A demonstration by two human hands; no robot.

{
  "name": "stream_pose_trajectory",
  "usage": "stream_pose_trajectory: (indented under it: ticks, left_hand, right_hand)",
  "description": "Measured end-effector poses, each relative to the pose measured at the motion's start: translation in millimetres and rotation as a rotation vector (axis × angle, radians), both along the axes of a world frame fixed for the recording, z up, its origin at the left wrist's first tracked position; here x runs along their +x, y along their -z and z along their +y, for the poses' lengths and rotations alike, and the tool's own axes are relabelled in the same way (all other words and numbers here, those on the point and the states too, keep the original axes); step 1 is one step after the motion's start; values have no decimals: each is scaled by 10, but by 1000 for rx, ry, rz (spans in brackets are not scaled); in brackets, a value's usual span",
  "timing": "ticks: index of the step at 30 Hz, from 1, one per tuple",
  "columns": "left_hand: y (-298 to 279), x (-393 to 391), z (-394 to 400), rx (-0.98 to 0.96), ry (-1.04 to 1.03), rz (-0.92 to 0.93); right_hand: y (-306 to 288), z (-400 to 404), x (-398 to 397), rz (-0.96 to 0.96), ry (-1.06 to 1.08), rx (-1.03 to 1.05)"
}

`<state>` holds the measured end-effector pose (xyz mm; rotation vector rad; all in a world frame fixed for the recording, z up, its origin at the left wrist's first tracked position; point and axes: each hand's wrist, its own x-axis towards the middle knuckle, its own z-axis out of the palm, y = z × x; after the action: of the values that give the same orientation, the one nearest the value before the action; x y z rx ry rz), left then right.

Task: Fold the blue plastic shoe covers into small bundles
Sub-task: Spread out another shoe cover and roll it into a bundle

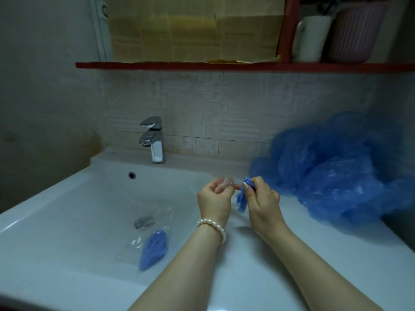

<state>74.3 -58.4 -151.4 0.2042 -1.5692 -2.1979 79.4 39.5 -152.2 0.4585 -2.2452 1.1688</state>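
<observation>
My right hand (261,202) pinches a small folded blue shoe cover bundle (242,199) above the right side of the basin. My left hand (214,197), with a pearl bracelet on the wrist, is closed on a bit of clear plastic film (228,181) right beside the bundle. A loose heap of blue shoe covers (336,171) lies on the counter at the right, against the wall. Inside the basin lies a clear bag (139,243) holding blue bundles (153,249).
The white sink (56,221) fills the lower view, with a chrome tap (153,140) at the back and a drain plug (144,221) in the bowl. A red shelf (202,65) above carries a white cup (311,38) and a pink ribbed pot (357,32).
</observation>
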Motion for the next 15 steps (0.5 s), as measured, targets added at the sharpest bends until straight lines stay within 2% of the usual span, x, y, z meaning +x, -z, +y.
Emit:
stream_pose_trajectory:
  ticks: [4, 10, 15]
  left_hand:
    - [-11, 21, -24, 37, -18, -37]
    - [13, 25, -40, -9, -65, -71]
    - [50, 23, -14, -72, -44, -44]
  right_hand:
    - [-5, -19, 32, -36, -54, -7]
    - [8, -95, 23, -54, -106, 8]
    - [9, -67, 11, -87, -45, -157]
